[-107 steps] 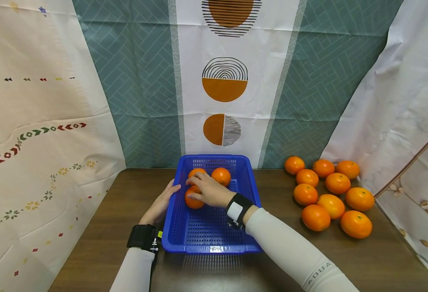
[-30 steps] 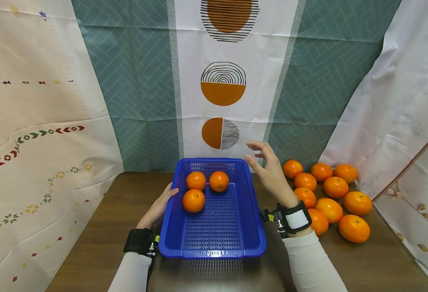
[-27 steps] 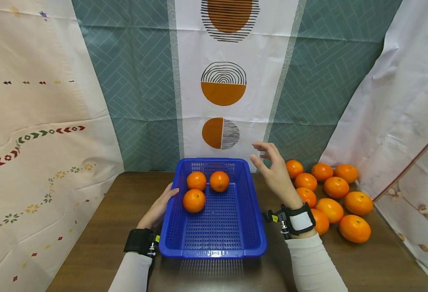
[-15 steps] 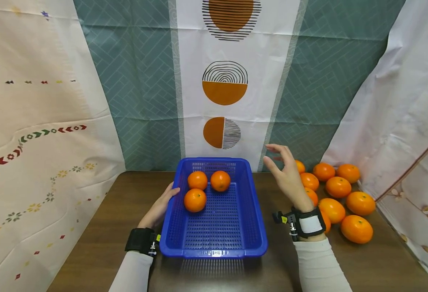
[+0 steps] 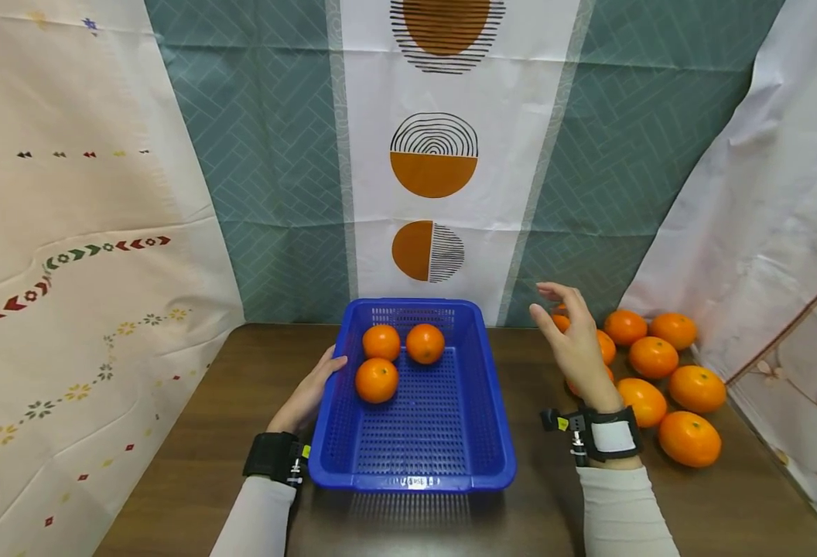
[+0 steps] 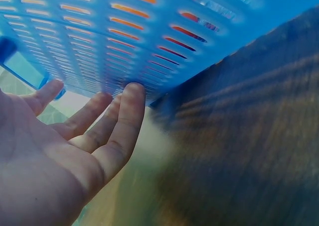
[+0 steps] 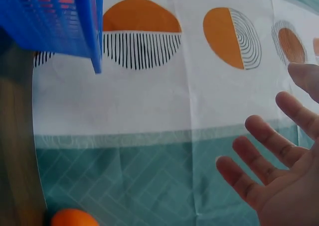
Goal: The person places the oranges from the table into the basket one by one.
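Right hand [image 5: 579,340] away from the blue plastic basket [image 5: 411,433], holding nothing.
It has moved from over the basket to near the loose oranges [image 5: 654,357] right of it, thumb and fingers parted, so it seems free for another grasp. Three oranges [image 5: 377,381] sit inside toward the basket's far end. The left hand [image 5: 309,394] holds the basket's left rim, thumb hooked over; how firmly is hard to judge.

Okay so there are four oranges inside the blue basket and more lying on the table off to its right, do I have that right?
Not quite: the head view shows three oranges inside the blue basket, not four. The rest stands: more oranges lie on the table off to its right.
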A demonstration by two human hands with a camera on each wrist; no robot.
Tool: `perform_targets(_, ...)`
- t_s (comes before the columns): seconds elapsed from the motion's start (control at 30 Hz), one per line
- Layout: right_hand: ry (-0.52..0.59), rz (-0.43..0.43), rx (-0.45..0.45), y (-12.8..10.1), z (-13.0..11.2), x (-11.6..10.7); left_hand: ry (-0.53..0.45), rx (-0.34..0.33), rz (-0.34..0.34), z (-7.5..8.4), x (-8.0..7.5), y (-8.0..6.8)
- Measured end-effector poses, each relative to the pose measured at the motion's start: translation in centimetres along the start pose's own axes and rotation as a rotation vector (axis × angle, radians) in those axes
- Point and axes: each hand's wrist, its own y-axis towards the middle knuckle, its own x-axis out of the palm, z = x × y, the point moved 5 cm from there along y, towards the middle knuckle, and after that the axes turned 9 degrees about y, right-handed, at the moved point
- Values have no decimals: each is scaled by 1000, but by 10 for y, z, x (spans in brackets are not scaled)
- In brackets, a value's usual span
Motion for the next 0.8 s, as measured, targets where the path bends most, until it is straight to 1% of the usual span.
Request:
perform_targets(0.17,-88,-10,33,1,8,-8,1,7,-5,3,-2,-2)
perform_targets(0.3,-148,6,78,1,14,-16,1,-6,11,5,-5,-4)
perform_targets(0.4,-204,-7,145,2,20,-20,-3,-14,23,6,-9,-5)
perform_targets(0.53,-279,-67,262,-1,29,-24,-1,-9,18,7,-13,-7)
perform_targets(0.63,-304,-91,321,-2,34,-27,9,-2,12,6,-14,-8)
perform_targets(0.8,-344,-126,410,-4,40,-30,11,0,23,6,-15,-9)
